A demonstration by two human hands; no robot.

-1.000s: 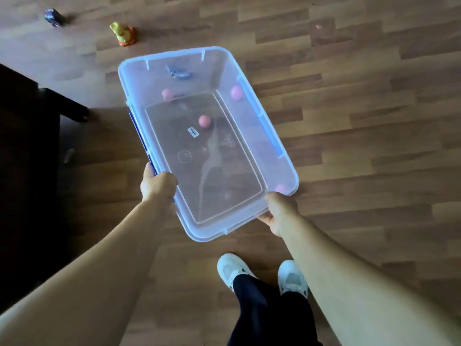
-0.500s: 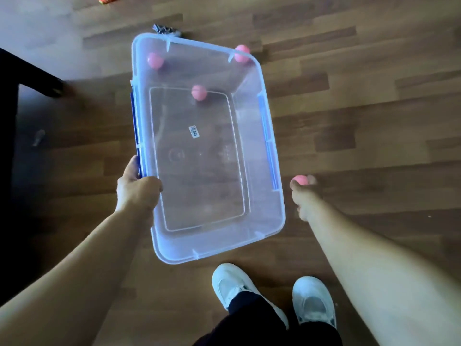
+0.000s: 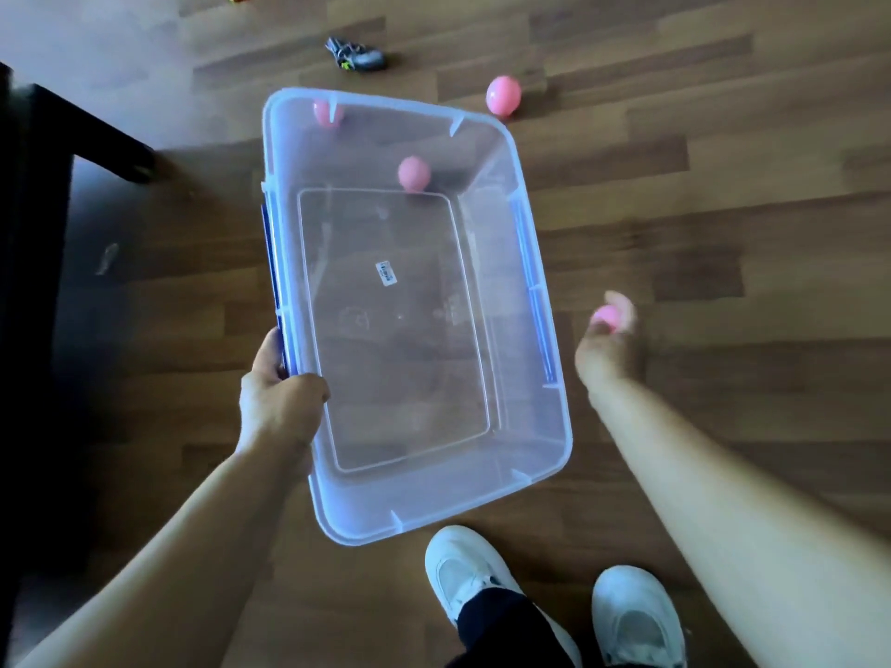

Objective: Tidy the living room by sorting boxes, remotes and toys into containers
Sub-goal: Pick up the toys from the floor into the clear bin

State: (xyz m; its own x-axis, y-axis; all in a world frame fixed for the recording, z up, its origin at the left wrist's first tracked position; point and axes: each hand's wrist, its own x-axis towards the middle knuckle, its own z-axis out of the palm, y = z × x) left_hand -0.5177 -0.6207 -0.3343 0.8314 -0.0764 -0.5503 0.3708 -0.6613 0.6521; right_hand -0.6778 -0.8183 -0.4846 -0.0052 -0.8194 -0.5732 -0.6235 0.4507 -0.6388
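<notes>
One pink ball point(image 3: 606, 314) was pinched in the right hand point(image 3: 608, 347) beside the clear bin point(image 3: 540, 426), whose left rim the left hand point(image 3: 279, 402) gripped; dropping it in seemed next.

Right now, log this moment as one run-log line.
left hand: grips clear bin rim | right hand: holds pink ball beside bin | loose ball: on floor
</notes>
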